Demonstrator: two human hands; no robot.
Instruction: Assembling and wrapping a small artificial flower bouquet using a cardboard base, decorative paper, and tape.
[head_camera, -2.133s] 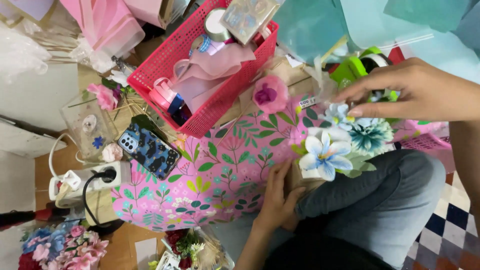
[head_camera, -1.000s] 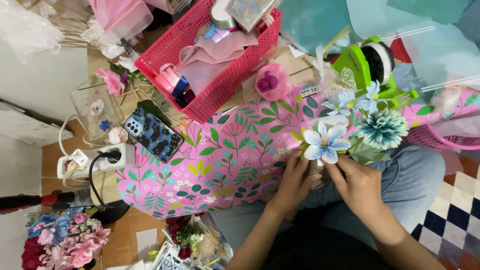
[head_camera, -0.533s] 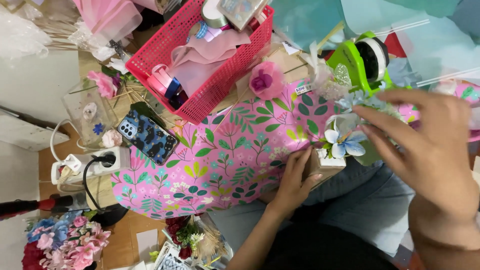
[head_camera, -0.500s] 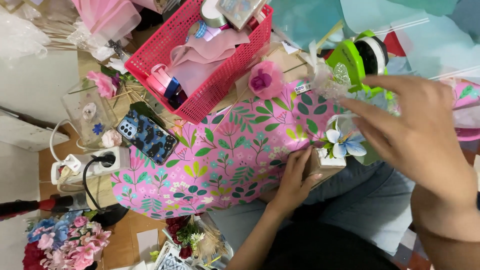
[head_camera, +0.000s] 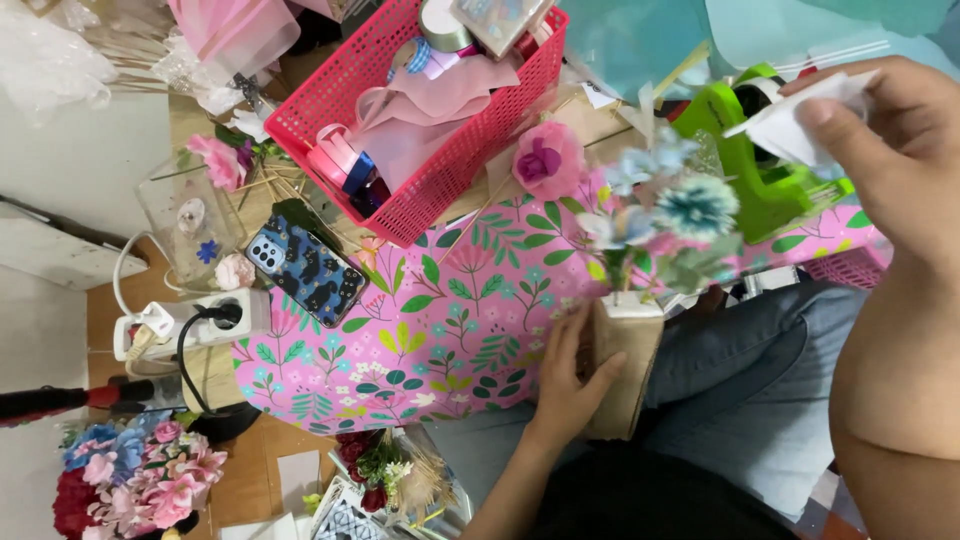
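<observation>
Brown kraft paper covers the small block-shaped base (head_camera: 622, 365) that the left hand (head_camera: 578, 378) clasps from the side, fingers closed around it, and this base is the landmark for the rest. It rests on the person's lap, at the near edge of the pink leaf-patterned sheet (head_camera: 440, 320). Out of its top stand about four artificial flowers (head_camera: 665, 225), pale blue, teal and white; they are blurred, so the count is not sure. The arrangement looks already filled and wrapped, so I judge the work to be rather late; some fastening or finishing seems to remain. Up and to the right of the base, the right hand (head_camera: 885, 140) pinches one small white piece of paper or tape (head_camera: 800, 120) between thumb and fingers, just beside the one green tape dispenser (head_camera: 765, 150). Above the base lies one single pink paper rose (head_camera: 548, 160). Up and to the left stands one red plastic basket (head_camera: 420, 110) with ribbon rolls and pink fabric inside. To the left lies one phone in a blue patterned case (head_camera: 305, 270), and further left one white power strip (head_camera: 190, 320). Far down to the left is one bunch of pink and blue flowers (head_camera: 135, 480).
</observation>
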